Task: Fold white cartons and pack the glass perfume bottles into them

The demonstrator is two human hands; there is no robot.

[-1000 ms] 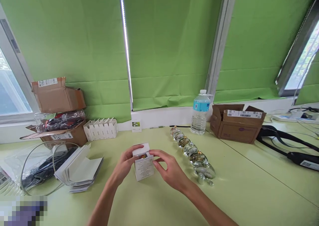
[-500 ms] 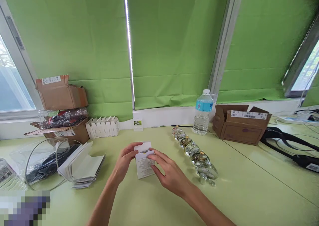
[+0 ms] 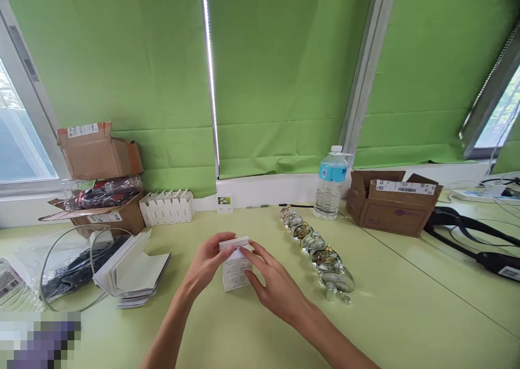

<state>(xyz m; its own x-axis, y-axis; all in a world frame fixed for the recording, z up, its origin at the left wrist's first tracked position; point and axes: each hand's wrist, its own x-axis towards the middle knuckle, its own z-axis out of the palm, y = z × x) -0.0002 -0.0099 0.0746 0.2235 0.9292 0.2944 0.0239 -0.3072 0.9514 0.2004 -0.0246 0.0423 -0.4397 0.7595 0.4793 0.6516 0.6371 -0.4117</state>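
Observation:
A small white carton (image 3: 236,274) with printed text on its front stands on the table between my hands. My left hand (image 3: 208,260) grips its upper left side, with the thumb on the top flap (image 3: 234,243). That flap is folded partly over the opening. My right hand (image 3: 270,279) holds the right side, its fingers at the top edge and its thumb lower on the side. What lies inside the carton is hidden. To the right runs a row of round glass bottles (image 3: 312,243) with gold and silvery parts.
Several white cartons (image 3: 167,207) stand upright at the back left, beside stacked cardboard boxes (image 3: 99,157). Flattened white cartons (image 3: 136,271) lie at the left. A water bottle (image 3: 328,187) and an opened cardboard box (image 3: 394,204) stand at the back right.
The carton's top flap has tipped forward and down over the opening, with my left thumb moving onto it. My right hand has hardly moved.

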